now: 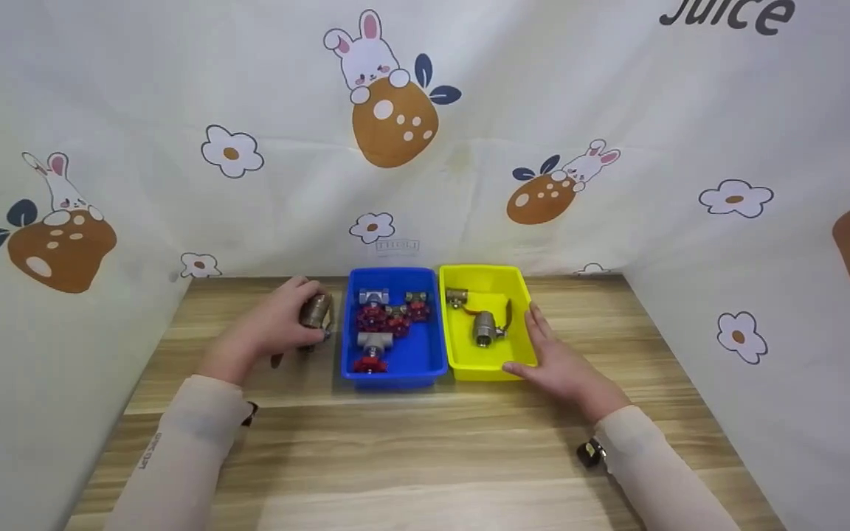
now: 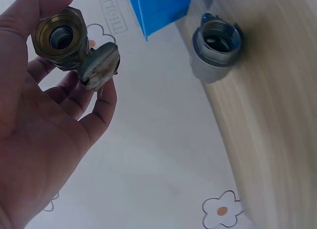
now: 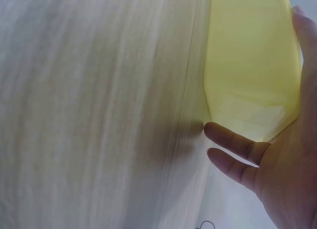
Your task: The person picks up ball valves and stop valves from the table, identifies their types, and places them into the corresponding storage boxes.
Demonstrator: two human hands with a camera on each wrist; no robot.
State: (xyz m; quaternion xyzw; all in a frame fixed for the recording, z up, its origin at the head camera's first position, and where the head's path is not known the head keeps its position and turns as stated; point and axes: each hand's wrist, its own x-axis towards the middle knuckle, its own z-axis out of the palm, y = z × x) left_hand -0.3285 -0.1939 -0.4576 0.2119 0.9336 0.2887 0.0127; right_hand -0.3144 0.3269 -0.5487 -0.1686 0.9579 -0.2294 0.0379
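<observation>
My left hand (image 1: 274, 321) grips a brass ball valve (image 1: 315, 311) just left of the blue bin. In the left wrist view, thumb and fingers hold the valve (image 2: 59, 35) with its threaded opening facing the camera. Another grey metal valve (image 2: 214, 53) stands on the table close by; the hand mostly hides it in the head view. My right hand (image 1: 561, 365) rests against the right side of the yellow bin (image 1: 495, 363), thumb at its front rim and fingers spread along the outside wall. That bin holds a ball valve (image 1: 484, 329) and a smaller brass valve (image 1: 457, 297).
The blue bin (image 1: 414, 377), holding several valves with red handwheels (image 1: 370, 364), stands left against the yellow one. Both sit on a wood-grain table (image 1: 410, 457) near its back edge. A printed cloth (image 1: 285, 214) walls the back and sides.
</observation>
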